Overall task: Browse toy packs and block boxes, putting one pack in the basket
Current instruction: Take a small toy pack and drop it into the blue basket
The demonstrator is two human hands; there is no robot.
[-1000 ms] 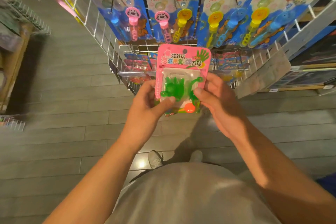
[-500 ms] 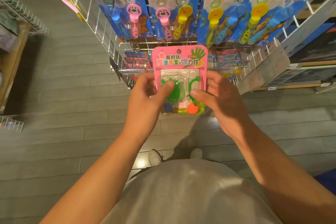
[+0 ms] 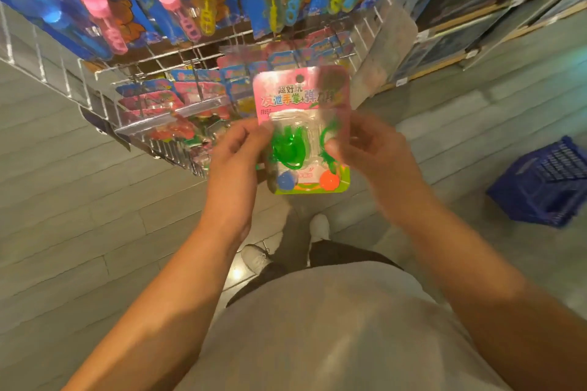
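While both my arms reach forward, my left hand (image 3: 233, 165) and right hand (image 3: 374, 152) pinch the toy pack (image 3: 301, 133) upright by its side edges.

A pink-backed toy pack (image 3: 301, 133), upright and facing the camera, is held in mid-air in front of a wire rack, pinched at its left edge by the left hand (image 3: 236, 159) and at its right edge by the right hand (image 3: 371, 152). Its clear blister shows green toys above a blue and an orange ball. A blue basket (image 3: 543, 181) sits on the floor, well apart at far right.
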